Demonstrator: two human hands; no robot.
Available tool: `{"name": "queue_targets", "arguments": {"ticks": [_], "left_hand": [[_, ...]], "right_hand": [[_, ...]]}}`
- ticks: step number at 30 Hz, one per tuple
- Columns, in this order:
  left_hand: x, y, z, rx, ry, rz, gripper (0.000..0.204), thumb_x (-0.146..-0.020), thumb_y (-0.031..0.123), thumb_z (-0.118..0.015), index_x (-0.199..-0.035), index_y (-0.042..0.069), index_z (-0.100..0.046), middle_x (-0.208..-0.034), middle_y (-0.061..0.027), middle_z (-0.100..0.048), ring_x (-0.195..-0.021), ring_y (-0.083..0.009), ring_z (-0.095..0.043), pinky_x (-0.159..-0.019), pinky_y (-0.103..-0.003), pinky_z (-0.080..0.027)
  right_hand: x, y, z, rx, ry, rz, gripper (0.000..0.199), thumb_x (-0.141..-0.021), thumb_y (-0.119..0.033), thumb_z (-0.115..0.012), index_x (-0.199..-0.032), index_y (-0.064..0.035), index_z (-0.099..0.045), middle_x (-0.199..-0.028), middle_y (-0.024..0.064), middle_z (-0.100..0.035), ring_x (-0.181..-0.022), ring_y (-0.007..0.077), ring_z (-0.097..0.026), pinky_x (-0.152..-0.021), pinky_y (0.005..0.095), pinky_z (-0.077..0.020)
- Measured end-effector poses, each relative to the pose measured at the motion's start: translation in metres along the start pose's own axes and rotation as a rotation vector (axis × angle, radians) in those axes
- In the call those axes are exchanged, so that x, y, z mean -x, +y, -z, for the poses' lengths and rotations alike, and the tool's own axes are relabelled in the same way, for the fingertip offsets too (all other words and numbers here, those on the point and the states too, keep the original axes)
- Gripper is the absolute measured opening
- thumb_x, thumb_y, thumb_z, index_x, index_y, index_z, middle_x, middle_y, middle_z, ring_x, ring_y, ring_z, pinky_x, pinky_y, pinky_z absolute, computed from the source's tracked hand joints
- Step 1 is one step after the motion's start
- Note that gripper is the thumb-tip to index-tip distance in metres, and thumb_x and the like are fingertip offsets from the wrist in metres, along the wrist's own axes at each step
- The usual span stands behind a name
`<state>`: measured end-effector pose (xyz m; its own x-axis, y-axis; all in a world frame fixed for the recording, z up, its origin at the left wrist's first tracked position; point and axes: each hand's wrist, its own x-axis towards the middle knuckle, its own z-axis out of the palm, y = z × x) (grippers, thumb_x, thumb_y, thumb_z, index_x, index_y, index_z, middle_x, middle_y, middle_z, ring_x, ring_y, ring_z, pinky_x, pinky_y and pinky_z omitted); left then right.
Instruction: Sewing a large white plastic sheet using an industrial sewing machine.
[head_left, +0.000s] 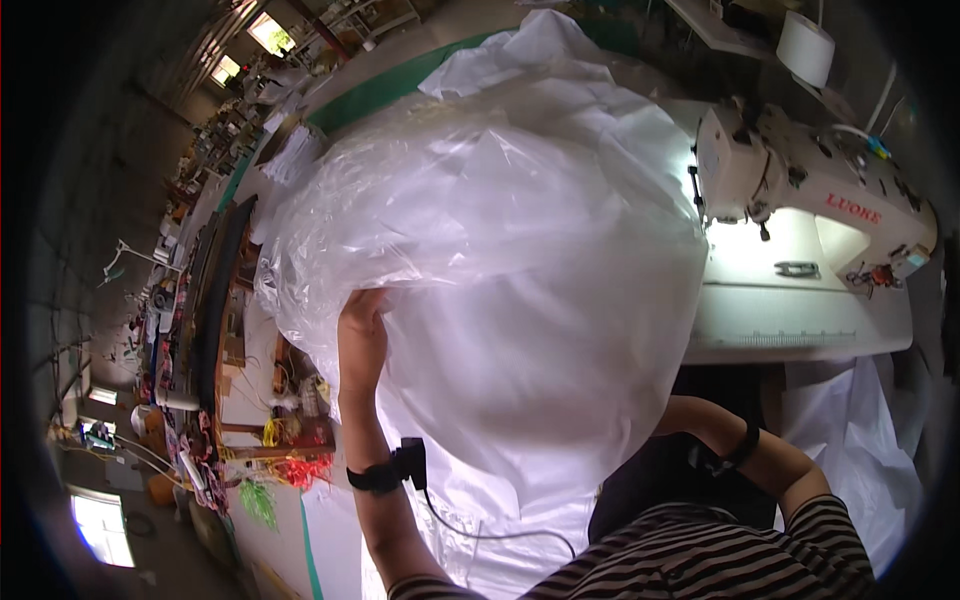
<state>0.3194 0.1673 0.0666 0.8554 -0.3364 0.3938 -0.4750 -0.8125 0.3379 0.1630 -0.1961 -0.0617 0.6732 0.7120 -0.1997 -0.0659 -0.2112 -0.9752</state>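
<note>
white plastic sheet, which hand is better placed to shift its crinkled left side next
Probably the left hand: it is at that side of the white plastic sheet, seemingly touching it. The right hand is across at the lower right edge, partly hidden.

several windows (glaringly bright) edge a dim, cluttered workshop.

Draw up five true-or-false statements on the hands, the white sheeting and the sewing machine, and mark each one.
1. The left hand touches the white sheeting. True.
2. The sewing machine stands left of the white sheeting. False: the sewing machine stands to its right.
3. Both wrists wear black bands. True.
4. All the right hand's fingers show. False: the right hand has its fingers hidden.
5. The sleeves are plain red. False: the sleeves are striped.
</note>
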Motion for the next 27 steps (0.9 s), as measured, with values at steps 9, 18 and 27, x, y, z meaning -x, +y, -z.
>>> {"name": "queue_targets", "arguments": {"ticks": [9, 18, 27], "left_hand": [[0.086, -0.017, 0.015, 0.247, 0.104, 0.044, 0.045, -0.075, -0.018, -0.039, -0.104, 0.002, -0.069, -0.103, -0.0174, -0.068, -0.098, -0.0330, -0.066, -0.087, -0.032, -0.049], [0.141, 0.075, -0.018, -0.407, 0.434, 0.191, 0.035, -0.079, -0.006, -0.050, -0.106, 0.007, -0.068, -0.112, -0.0085, -0.067, -0.107, -0.0308, -0.062, -0.093, -0.041, -0.049], [0.300, -0.004, -0.017, -1.429, -0.611, 0.109, 0.029, -0.094, 0.019, -0.054, -0.119, 0.006, -0.059, -0.116, -0.0123, -0.059, -0.111, -0.0259, -0.056, -0.097, -0.034, -0.044]], "right_hand": [[0.071, -0.007, -0.064, -0.710, 0.180, 0.073, 0.029, -0.095, -0.021, -0.065, -0.111, 0.0030, -0.066, -0.099, 0.0097, -0.070, -0.090, 0.0192, -0.068, -0.084, 0.0323, -0.0544], [0.162, 0.073, -0.089, -0.462, 0.470, -0.143, 0.028, -0.087, -0.010, -0.071, -0.112, -0.0001, -0.065, -0.102, 0.0065, -0.069, -0.098, 0.0160, -0.062, -0.091, 0.0324, -0.0496], [0.201, 0.049, -0.022, -0.182, 0.744, -0.017, 0.023, -0.089, 0.000, -0.060, -0.112, -0.0012, -0.059, -0.093, 0.0029, -0.064, -0.084, 0.0119, -0.061, -0.080, 0.0277, -0.0495]]}}
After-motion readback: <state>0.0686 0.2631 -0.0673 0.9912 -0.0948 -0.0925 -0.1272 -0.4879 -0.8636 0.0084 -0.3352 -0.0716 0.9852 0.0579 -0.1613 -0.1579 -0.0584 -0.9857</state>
